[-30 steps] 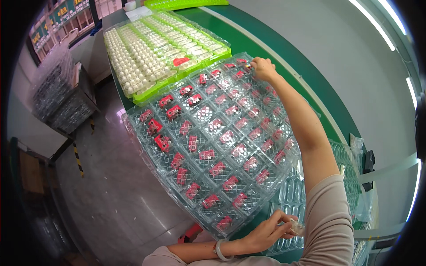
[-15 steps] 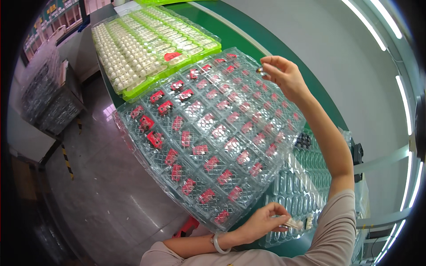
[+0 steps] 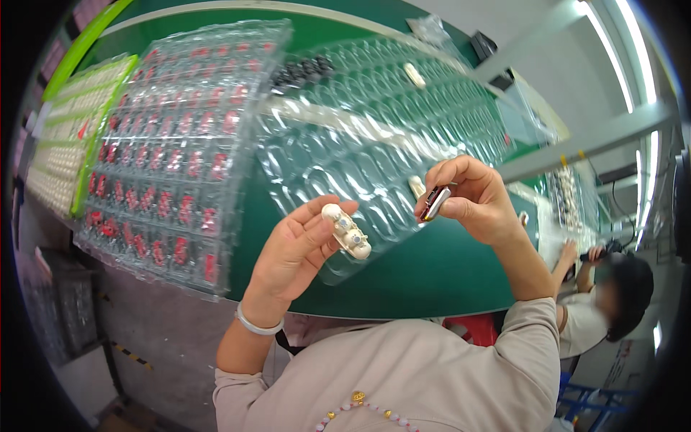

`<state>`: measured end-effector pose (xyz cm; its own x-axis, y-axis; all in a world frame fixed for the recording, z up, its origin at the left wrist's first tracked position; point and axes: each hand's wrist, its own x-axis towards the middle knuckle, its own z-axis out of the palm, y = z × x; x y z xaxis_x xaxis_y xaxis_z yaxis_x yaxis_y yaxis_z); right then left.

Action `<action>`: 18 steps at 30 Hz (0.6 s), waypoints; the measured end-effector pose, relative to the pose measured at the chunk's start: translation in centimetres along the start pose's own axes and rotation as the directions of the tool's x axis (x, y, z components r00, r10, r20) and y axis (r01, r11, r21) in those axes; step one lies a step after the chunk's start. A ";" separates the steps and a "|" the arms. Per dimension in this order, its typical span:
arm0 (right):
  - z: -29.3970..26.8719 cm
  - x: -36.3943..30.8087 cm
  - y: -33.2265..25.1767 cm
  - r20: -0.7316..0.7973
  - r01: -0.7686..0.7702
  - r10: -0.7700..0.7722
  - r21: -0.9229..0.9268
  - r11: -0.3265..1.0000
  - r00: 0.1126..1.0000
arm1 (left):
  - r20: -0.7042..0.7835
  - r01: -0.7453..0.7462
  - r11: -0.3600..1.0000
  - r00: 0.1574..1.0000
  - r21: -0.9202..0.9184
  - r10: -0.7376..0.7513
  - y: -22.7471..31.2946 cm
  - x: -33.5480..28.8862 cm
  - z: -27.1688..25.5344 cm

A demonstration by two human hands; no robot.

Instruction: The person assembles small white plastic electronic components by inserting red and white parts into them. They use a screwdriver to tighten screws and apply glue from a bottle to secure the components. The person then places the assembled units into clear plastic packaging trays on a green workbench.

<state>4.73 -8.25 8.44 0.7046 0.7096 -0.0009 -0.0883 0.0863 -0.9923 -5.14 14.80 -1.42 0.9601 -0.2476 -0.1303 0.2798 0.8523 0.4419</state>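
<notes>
My left hand (image 3: 288, 252) has its fingers closed around a cream-white oblong plastic casing (image 3: 347, 232) with two round metallic spots in its face. Facing it a short distance off, my right hand (image 3: 476, 200) pinches a small dark-red circuit board (image 3: 434, 201) with a silvery edge. The casing and the board are apart. Both hands are raised over the near part of a clear plastic tray (image 3: 317, 169) of oblong hollows. One white casing (image 3: 417, 187) lies in that tray just beside my right fingers, and another white casing (image 3: 414, 75) lies farther back.
Left of the hollowed tray, a clear tray (image 3: 243, 162) holds rows of red parts. Beyond it stands a bright green-edged tray (image 3: 88, 162) of white pieces. Black parts (image 3: 302, 72) cluster at the back. At the right, a co-worker (image 3: 586, 313) sits by the table, near a grey metal bar (image 3: 547, 162).
The view has swung right. My right hand has come back from over the tray of red parts with the small board. My left hand has lifted a white casing in front of me.
</notes>
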 end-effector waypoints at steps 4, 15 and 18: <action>-2.5 -5.9 1.8 -0.110 -0.030 0.048 0.159 0.987 0.993 | 0.001 0.086 0.996 0.996 -0.011 -0.086 -4.2 1.1 4.4; -6.3 -15.7 5.4 -0.381 -0.158 0.225 0.198 0.967 0.897 | -0.024 0.404 0.915 0.915 0.023 -0.403 -14.4 5.7 8.8; -7.8 -16.2 5.7 -0.394 -0.063 0.128 0.174 0.983 0.910 | -0.039 0.437 0.894 0.900 0.100 -0.435 -15.2 5.9 8.5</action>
<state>-1.75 -24.71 1.87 0.9075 0.3810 -0.1767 -0.2536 0.1618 -0.9537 -3.68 -3.55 -1.38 0.7418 -0.5756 -0.3440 0.6696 0.6078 0.4268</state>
